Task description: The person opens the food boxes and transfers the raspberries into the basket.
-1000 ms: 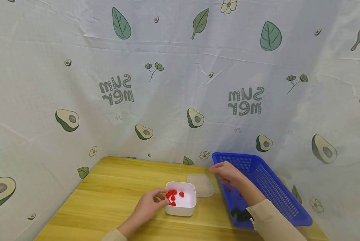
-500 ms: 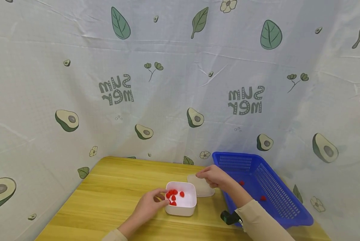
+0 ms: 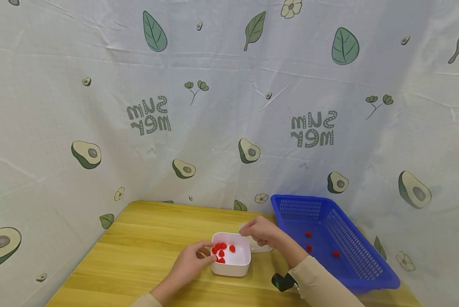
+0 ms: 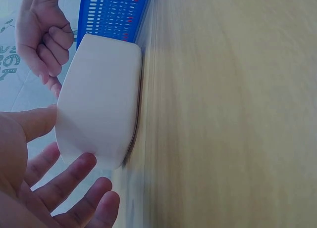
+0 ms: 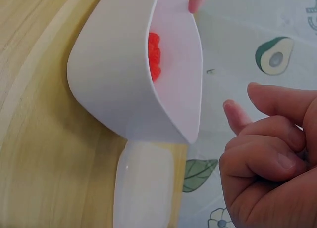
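Note:
An open white plastic box (image 3: 237, 269) stands on the table, with several small red berry-like pieces (image 3: 221, 253) inside, mostly toward its left side. My left hand (image 3: 191, 260) holds the box by its left wall. In the left wrist view, the thumb reaches the rim and the other fingers spread along the outside. My right hand (image 3: 265, 232) hovers by the box's far right corner. Its thumb and index finger point toward the box, while the other fingers (image 5: 262, 159) curl inward. Whether anything sits between that thumb and index finger cannot be seen.
Behind and right of the box lies a flat translucent lid (image 3: 261, 248), partly covered by my right hand. A blue perforated basket (image 3: 363, 260) at the right holds several red pieces (image 3: 309, 247). A patterned curtain (image 3: 214, 128) hangs behind the wooden table (image 3: 148, 243).
My right hand has moved left from the basket's edge, across the lid, to the box. More red pieces in the basket show now. My left hand and the box have stayed put.

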Demonstrator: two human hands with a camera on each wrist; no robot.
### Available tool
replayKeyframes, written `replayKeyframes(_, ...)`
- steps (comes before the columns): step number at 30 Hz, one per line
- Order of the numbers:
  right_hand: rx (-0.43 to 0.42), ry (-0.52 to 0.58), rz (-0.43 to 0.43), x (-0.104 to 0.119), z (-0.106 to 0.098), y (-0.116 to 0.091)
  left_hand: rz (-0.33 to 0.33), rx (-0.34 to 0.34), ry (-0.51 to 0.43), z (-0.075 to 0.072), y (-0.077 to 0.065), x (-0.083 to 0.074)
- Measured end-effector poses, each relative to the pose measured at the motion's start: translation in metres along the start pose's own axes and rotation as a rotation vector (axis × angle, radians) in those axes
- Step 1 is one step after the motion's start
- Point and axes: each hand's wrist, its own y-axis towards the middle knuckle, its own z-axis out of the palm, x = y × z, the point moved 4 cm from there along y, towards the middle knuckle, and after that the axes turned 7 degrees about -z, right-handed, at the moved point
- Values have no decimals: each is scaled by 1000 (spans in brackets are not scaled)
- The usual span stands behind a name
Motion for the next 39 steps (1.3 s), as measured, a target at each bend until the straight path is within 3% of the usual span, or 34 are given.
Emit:
replayKeyframes(13, 9, -102, -4, 5, 22, 2, 13, -1, -9, -1, -1, 0)
replayKeyframes(21, -24, -279, 40, 8, 29, 5, 3, 4, -5, 1, 1, 1)
replayKeyframes(26, -7, -266, 43, 8, 37, 8, 11, 2, -7, -1, 0, 1)
replayKeyframes(31, -11, -261, 32, 4, 44, 13, 0, 9, -6, 0, 0, 1)
replayKeyframes(39, -65, -413, -56, -1, 55, 17, 10, 11, -10, 0, 0, 1)
